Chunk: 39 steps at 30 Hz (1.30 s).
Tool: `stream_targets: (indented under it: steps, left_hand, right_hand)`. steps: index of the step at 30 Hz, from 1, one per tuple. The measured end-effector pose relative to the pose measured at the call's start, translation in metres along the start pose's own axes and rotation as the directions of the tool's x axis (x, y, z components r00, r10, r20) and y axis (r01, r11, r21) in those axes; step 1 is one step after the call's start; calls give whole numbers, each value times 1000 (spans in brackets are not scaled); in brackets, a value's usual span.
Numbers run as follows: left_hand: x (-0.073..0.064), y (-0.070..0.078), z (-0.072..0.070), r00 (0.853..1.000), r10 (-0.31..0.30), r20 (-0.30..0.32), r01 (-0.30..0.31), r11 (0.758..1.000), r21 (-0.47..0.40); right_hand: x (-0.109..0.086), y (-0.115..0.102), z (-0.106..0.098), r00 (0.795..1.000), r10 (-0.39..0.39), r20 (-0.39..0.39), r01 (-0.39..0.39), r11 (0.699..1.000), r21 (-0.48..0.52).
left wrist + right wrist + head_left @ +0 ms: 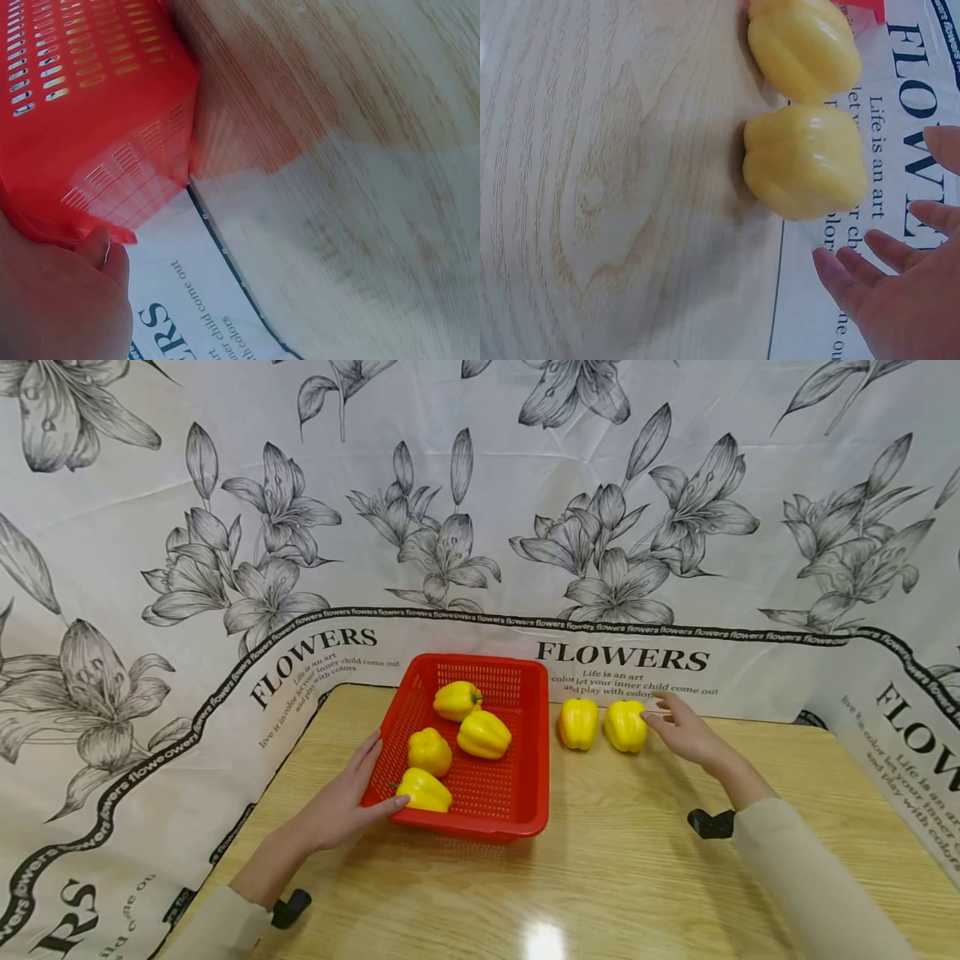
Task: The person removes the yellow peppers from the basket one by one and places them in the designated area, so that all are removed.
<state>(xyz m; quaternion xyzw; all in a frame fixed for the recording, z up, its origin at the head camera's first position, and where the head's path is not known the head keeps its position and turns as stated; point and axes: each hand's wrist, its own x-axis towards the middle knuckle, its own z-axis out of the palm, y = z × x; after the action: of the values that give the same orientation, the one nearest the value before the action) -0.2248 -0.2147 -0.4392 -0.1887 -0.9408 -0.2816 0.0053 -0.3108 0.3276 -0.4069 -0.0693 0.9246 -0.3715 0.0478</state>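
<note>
We find the outer pepper point(626, 727) on the table point(630, 860), beside the inner pepper point(578, 724), right of the basket point(542, 760). Our right hand point(686, 733) is spread, grasping nothing; our left hand point(347, 802) grips the basket. A glancing push could, we judge, roll the outer pepper.

There are six yellow peppers point(483, 735). Four are in one red basket point(542, 752) in the middle of the frame. Two are right of the middle. One left hand point(345, 802) at the lower left and one right hand point(684, 735) at the right make two hands. Two sleeves point(810, 868) and one table point(622, 852) show lower down.
</note>
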Motion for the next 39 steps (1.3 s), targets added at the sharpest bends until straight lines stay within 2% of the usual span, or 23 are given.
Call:
stream_targets:
  steps: [9, 16, 26, 39]
  left_hand:
    - [0, 0, 0, 1000, -3, -1, 3, 1000, 3]
    - [1, 0, -1, 1000, -11, 4, 11, 1000, 3]
    - [2, -1, 1, 1000, -22, 10, 22, 1000, -4]
    - [0, -1, 2, 1000, 1, -3, -1, 1000, -4]
  right_hand:
    - [-8, -23, 1, 997, -76, 3, 76, 995, -68]
    - [-13, -43, 8, 989, -145, -3, 144, 989, -39]
    - [-18, -67, 24, 961, -278, 4, 278, 960, 24]
    - [-19, -97, 56, 916, -402, 17, 400, 914, 65]
